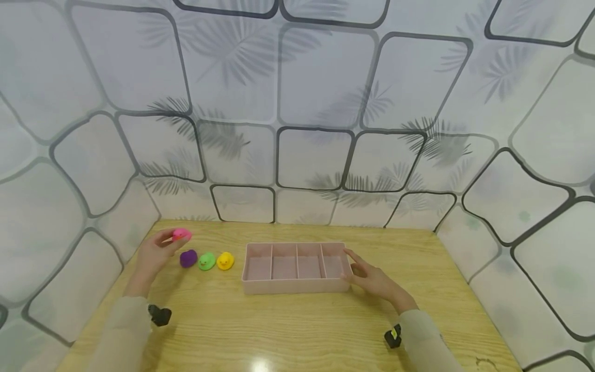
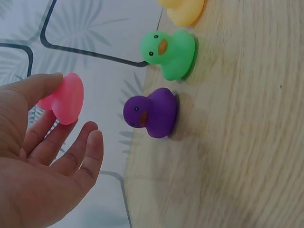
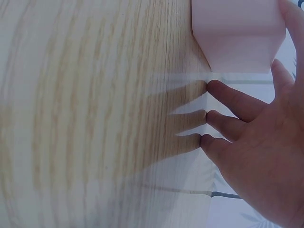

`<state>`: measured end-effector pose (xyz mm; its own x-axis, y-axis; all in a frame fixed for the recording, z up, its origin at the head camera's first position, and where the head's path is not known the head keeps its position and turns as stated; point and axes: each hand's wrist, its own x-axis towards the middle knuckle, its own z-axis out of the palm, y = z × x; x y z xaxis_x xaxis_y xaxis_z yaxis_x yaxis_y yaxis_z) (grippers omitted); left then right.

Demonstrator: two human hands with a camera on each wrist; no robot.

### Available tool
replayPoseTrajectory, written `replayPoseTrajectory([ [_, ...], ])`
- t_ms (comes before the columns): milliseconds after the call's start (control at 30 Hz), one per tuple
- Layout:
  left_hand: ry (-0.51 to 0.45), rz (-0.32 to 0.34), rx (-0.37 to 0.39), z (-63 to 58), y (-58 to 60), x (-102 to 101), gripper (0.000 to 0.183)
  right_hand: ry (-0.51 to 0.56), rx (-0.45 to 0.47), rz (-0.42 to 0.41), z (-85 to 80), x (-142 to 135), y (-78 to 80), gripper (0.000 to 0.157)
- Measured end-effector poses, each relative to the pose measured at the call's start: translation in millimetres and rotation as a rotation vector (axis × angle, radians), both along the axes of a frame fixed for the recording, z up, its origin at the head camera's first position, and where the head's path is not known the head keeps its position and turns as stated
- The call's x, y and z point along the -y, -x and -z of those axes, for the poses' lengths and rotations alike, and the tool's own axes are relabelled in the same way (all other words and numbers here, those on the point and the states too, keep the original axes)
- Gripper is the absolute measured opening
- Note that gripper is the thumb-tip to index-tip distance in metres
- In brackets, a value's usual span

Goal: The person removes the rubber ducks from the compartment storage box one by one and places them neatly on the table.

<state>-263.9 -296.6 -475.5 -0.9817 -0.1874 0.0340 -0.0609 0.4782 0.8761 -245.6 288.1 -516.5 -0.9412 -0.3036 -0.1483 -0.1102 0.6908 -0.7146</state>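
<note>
My left hand [image 1: 155, 256] pinches a pink rubber duck [image 1: 182, 235] between thumb and fingers, held above the table at the left. In the left wrist view the pink duck [image 2: 69, 99] shows its underside, and the lower fingers are spread. Close by sit a purple duck [image 1: 188, 258], a green duck [image 1: 206, 261] and a yellow duck [image 1: 225, 261], in a row. At the right end of a pale pink box [image 1: 297, 286] with several compartments, my right hand [image 1: 374, 279] touches its edge with thumb and forefinger. Its other fingertips [image 3: 213, 86] reach down to the table.
The light wooden table [image 1: 297, 330] meets patterned wall panels [image 1: 321, 160] at the back and both sides. The box stands right of the ducks. Small black devices [image 1: 159, 315] are worn near both wrists.
</note>
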Motion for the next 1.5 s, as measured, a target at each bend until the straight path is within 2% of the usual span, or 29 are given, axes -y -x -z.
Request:
replayPoseTrajectory([
  [267, 0.04, -0.016, 0.033, 7.9, -3.7, 8.0, 0.076, -0.006, 0.003, -0.004, 0.1, -0.4, -0.6, 0.081],
  [500, 0.063, -0.014, -0.043, 18.0, -8.2, 13.5, 0.061, 0.007, 0.002, 0.0, -0.1, -0.1, -0.7, 0.081],
  [600, 0.086, -0.023, -0.054, 22.8, -10.4, 17.0, 0.058, 0.005, 0.004, 0.0, 0.3, -0.2, -0.5, 0.082],
  [867, 0.069, -0.064, 0.022, 31.4, -13.4, 26.5, 0.066, 0.006, 0.008, 0.004, -0.2, 0.2, -1.1, 0.081],
  [1033, 0.087, -0.049, 0.067, 36.8, -13.9, 31.0, 0.071, 0.008, 0.015, 0.001, -1.7, 0.6, -2.5, 0.081],
  [1233, 0.12, -0.049, 0.083, 44.3, -15.1, 32.8, 0.072, 0.004, 0.012, 0.001, -1.3, 0.2, -2.4, 0.081],
  [1500, 0.159, -0.037, 0.05, 50.3, -16.8, 32.9, 0.066, -0.002, 0.012, -0.001, 0.1, -0.2, -1.6, 0.081],
])
